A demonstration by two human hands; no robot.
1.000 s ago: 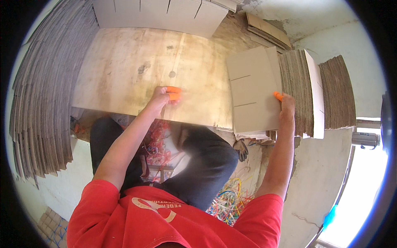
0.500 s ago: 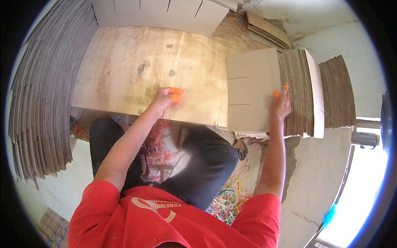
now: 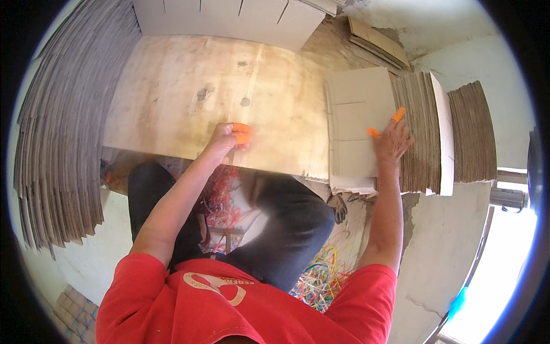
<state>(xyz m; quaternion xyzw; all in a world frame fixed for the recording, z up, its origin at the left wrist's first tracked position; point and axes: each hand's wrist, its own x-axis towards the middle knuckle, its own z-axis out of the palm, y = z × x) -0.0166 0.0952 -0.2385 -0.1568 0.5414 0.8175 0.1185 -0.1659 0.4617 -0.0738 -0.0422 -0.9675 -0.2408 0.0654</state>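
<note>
My left hand (image 3: 230,137) is closed, its fingers curled just over the near part of a wooden board (image 3: 177,109). Orange covers wrap some of its fingertips, and nothing shows in its grasp. To the right, my right hand (image 3: 393,142) lies with fingers spread where a slotted cardboard sheet (image 3: 355,120) meets a row of upright cardboard sheets (image 3: 417,132). Its thumb and index finger wear orange covers too. The thumb is at the slotted sheet, while the other fingers reach over the row's edges.
A tall cardboard stack (image 3: 63,126) lines the left side. Slotted cardboard (image 3: 229,20) stands along the board's far edge, and more sheets (image 3: 378,43) lie at the far right. Coloured strapping scraps (image 3: 323,278) and a dark glove (image 3: 338,207) are below, near my legs.
My right hand has opened, its fingers spreading from the sheet's edge over the row. The slotted sheet sits slightly farther right. My left hand stays closed in nearly the same place.
</note>
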